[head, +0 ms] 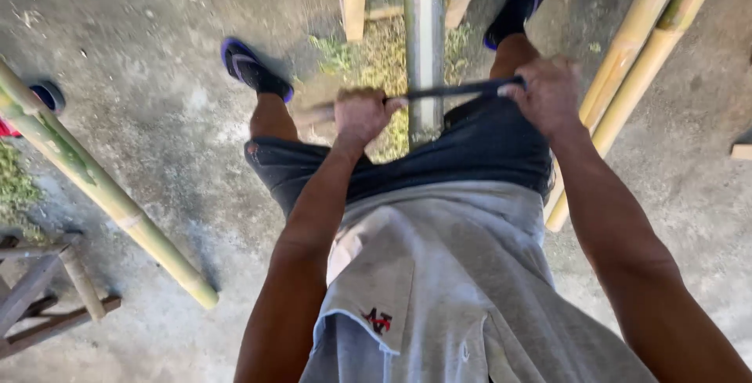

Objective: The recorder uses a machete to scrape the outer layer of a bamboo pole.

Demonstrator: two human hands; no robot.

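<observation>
I look down from the head camera, and much of the scene is covered by the person's own body: the grey shirt [439,273] and the dark shorts [470,148] fill the middle and lower part of the frame. Both forearms are cut by the bottom edge.

In the upper centre, the left hand [362,115] is closed as a fist around the pale handle end of a long dark blade [454,89]. The right hand [548,95] is closed around the other end of this blade, so I cannot see how that end looks. The blade lies almost horizontal across a grey pole [424,38], which runs from the top edge down and disappears behind the shorts. The frame is blurred by motion here, so I cannot tell if the blade touches the pole or only passes in front of it.

The feet wear dark sandals with blue edge, one at upper left [252,68], one at the top [518,1], on the concrete floor [141,117].

Two bamboo poles [642,54] lean at upper right, their lower ends hidden behind the right arm. Another bamboo pole [102,187] crosses the left side. A wooden frame [47,297] is cut off at lower left. I see no container clearly; a dark round object [48,95] at the left edge is too partial to identify.
</observation>
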